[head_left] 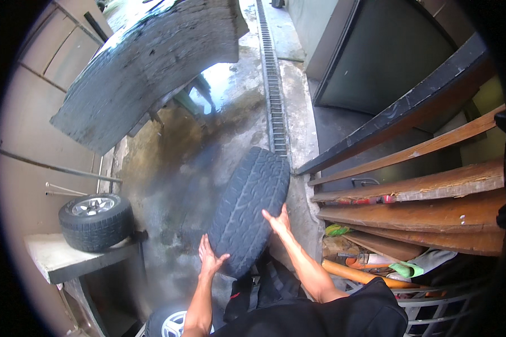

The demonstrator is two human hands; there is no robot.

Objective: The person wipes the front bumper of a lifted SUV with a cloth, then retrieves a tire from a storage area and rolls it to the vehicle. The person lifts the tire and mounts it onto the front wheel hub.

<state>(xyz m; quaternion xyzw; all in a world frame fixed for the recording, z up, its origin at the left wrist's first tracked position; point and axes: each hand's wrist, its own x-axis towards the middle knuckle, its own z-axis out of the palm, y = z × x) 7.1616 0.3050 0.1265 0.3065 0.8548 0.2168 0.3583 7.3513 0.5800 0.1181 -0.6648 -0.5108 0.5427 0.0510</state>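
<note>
A large black tire with chunky tread stands tilted in front of me, its tread facing up toward me. My left hand presses on its left side near the lower end, thumb on the tread and fingers stretched upward. Against its right side lies my right hand, thumb and fingers spread over the tread's edge. Both hands grip the tire between them. Its lower end is close to my legs, and whether it touches the floor cannot be seen.
A wheel with a silver rim lies on a pale ledge at left. Another wheel is by my feet. Wooden planks lean at right above an orange pipe. A weathered board and a drain grate lie ahead.
</note>
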